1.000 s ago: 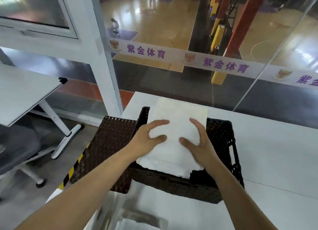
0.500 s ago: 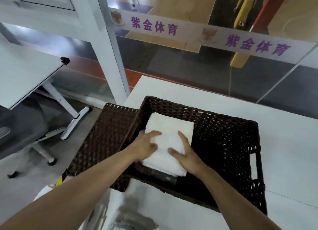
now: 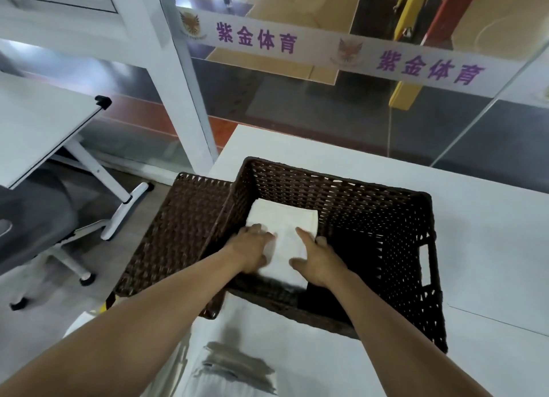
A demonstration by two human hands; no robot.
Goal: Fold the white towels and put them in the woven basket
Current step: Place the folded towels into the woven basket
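A folded white towel [image 3: 285, 226] lies low inside the dark brown woven basket [image 3: 335, 181], against its left wall. Both of my hands reach down into the basket and hold the towel by its near end. My left hand [image 3: 251, 249] grips its left edge, with the fingers over the top. My right hand [image 3: 318, 260] grips its right edge, thumb and forefinger on the towel and the other fingers curled beside it. The towel's near underside is hidden by my hands. Another pale towel [image 3: 234, 373] lies crumpled on the white table [image 3: 490, 248] at the bottom of the view.
The basket's woven lid [image 3: 178, 233] hangs open off the table's left side. A glass wall with a printed banner [image 3: 350, 52] stands just behind the table. To the left are a white folding desk [image 3: 38, 123] and a grey office chair [image 3: 32, 218].
My hands have lowered the folded towel from above the basket's rim down to its bottom on the left side. My view has tilted downward and closer.
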